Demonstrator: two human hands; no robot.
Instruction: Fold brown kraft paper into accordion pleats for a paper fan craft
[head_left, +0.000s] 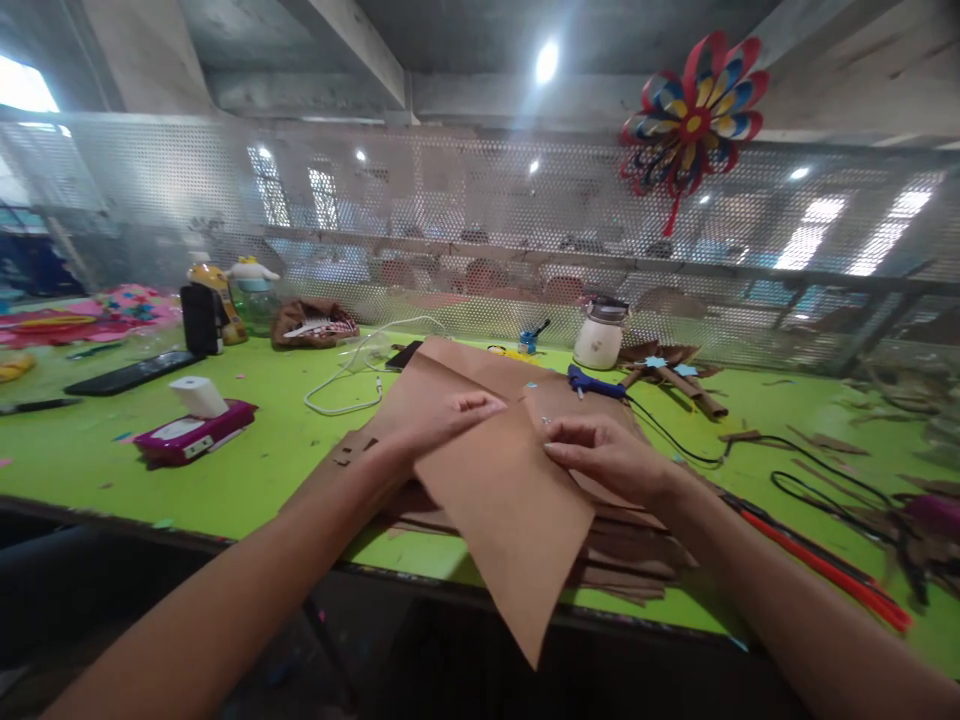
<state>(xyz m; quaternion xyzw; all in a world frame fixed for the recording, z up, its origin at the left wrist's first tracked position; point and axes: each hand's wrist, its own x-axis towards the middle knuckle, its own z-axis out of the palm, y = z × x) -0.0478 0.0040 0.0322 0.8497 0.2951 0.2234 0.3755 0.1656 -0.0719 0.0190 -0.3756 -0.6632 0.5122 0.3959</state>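
A sheet of brown kraft paper [514,500] slants toward me, its pointed corner hanging past the table's front edge. My left hand [457,420] is closed at the sheet's upper left side, thumb and fingers together on the paper. On the right edge, my right hand [600,452] pinches the same sheet between thumb and curled fingers. More brown paper [630,555] lies stacked and layered beneath, with ragged front edges. Just beyond my right hand rests a blue glue gun [594,383], its black cord running to the right.
The green table [300,480] also bears a red-handled tool [825,565], a lidded white jar [600,335], a small blue bottle [527,342], a white cable [337,410], a purple box [196,432] and a black phone [135,372]. Behind stands a perforated metal screen [450,220] with a hanging pinwheel flower [694,125].
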